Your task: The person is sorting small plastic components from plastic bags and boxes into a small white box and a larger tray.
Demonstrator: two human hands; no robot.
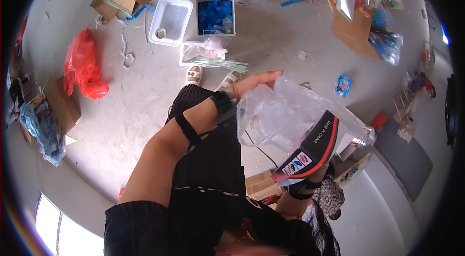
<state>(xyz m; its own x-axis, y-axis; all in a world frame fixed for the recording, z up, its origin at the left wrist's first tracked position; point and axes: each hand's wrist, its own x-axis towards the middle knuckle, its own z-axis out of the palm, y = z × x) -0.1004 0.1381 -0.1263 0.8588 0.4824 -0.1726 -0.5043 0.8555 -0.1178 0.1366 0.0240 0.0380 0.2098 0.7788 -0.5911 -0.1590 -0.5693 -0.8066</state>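
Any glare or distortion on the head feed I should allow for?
Head view: fisheye bending toward the rim, corners black; head view, lower left: the window is blown out white; head view, right of centre: the clear plastic bag shows glossy highlights.

Left hand at clear plastic bag; right hand mostly hidden behind black red-edged package.

Glossy, crinkled clear plastic bag
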